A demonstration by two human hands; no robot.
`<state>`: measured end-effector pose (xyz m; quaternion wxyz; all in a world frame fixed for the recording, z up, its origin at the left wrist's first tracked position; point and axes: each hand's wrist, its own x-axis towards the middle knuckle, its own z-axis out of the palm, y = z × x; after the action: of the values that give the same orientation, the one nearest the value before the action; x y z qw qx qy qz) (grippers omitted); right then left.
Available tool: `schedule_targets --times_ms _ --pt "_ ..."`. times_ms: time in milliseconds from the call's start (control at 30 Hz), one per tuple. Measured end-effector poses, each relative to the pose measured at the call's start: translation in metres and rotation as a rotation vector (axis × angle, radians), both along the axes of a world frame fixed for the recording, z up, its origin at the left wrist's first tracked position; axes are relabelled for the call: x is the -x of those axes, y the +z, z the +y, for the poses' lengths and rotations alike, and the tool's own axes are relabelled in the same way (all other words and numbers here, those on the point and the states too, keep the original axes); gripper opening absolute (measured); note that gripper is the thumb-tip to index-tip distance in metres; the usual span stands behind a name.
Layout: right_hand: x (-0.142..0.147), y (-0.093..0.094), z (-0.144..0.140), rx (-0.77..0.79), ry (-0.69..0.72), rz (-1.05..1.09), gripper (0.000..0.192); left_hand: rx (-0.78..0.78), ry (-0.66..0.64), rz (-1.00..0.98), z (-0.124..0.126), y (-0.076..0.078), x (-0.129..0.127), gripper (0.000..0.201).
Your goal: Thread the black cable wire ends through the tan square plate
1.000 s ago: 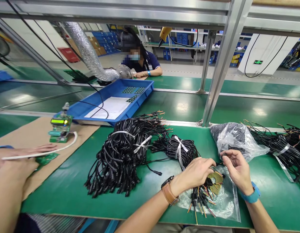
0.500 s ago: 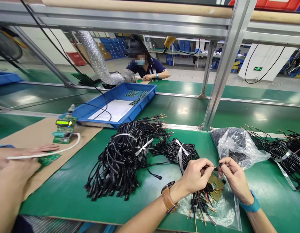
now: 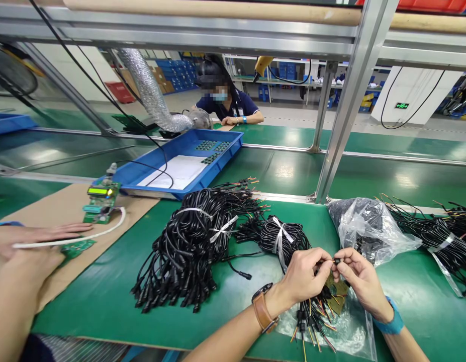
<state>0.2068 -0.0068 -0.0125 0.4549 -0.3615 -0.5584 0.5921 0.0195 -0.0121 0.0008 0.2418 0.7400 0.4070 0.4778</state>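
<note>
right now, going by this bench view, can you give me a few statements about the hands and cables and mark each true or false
1. Both hands meet at a small black connector. True: the left hand and right hand pinch it between their fingers.
2. The left wrist wears a blue band. False: it wears a brown-strapped watch; the blue band is on the right wrist.
3. The large cable bundle is tied with white strips. True.
4. The blue tray holds coiled black cables. False: it holds a white sheet and small dark parts.
5. A clear plastic bag lies under the hands. True.
</note>
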Motion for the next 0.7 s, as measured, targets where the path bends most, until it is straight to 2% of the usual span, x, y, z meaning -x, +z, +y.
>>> schedule_targets --times_ms 133,267,333,400,533,700 --pt "0.0 -0.003 0.0 -0.109 -0.082 -0.114 0.021 0.007 -0.003 0.02 0.0 -0.001 0.0 0.014" --pt "-0.001 -0.008 0.001 -0.233 -0.157 -0.244 0.021 0.078 -0.081 0.043 0.001 0.002 0.005 0.009" --pt "-0.004 -0.01 0.003 -0.25 -0.164 -0.283 0.022 0.121 -0.122 0.052 0.002 0.003 0.008 0.021" --pt "-0.007 -0.012 0.005 -0.274 -0.17 -0.321 0.023 0.142 -0.136 0.058 0.004 0.003 0.011 0.025" --pt "-0.01 -0.011 0.007 -0.361 -0.176 -0.398 0.021 0.101 -0.118 0.031 0.009 -0.003 0.012 0.006" --pt "-0.006 -0.012 0.006 -0.493 -0.117 -0.486 0.014 0.018 -0.104 -0.006 0.01 -0.015 0.007 0.011"
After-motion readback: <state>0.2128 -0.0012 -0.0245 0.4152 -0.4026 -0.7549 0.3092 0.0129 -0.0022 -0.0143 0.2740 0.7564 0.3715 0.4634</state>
